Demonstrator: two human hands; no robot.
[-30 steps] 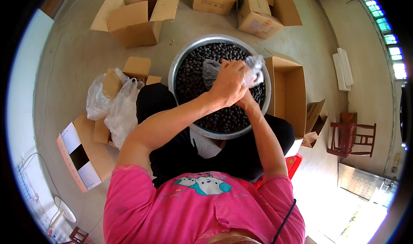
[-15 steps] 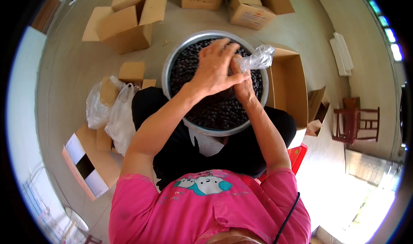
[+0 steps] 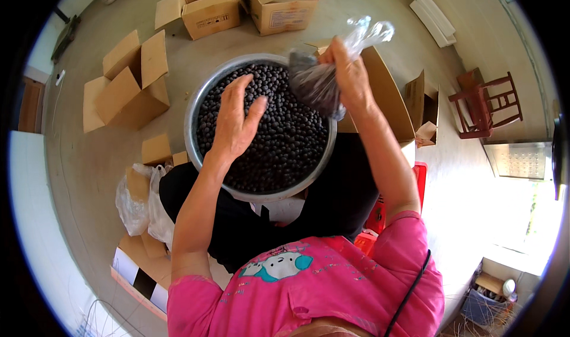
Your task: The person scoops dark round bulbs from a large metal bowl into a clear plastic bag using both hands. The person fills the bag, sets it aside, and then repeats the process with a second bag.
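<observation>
A wide metal basin [image 3: 191,136] full of small round dark berries [image 3: 270,150] stands in front of my lap. My right hand [image 3: 347,76] grips the gathered neck of a clear plastic bag [image 3: 317,84]. Dark contents fill the bag's lower part, which hangs over the basin's right rim; its loose top sticks up past my fist. Over the left part of the berries my left hand [image 3: 236,120] is raised, fingers apart and holding nothing.
An open cardboard box [image 3: 386,90] stands right beside the basin. More open boxes [image 3: 133,90] stand on the floor ahead and left. White plastic bags [image 3: 133,203] lie by my left knee. A wooden chair [image 3: 487,106] and a red plastic thing [image 3: 374,218] are to the right.
My right hand has carried the bag rightward from over the middle of the basin. My left hand has come away from it and moved left. The view has turned to the right.
</observation>
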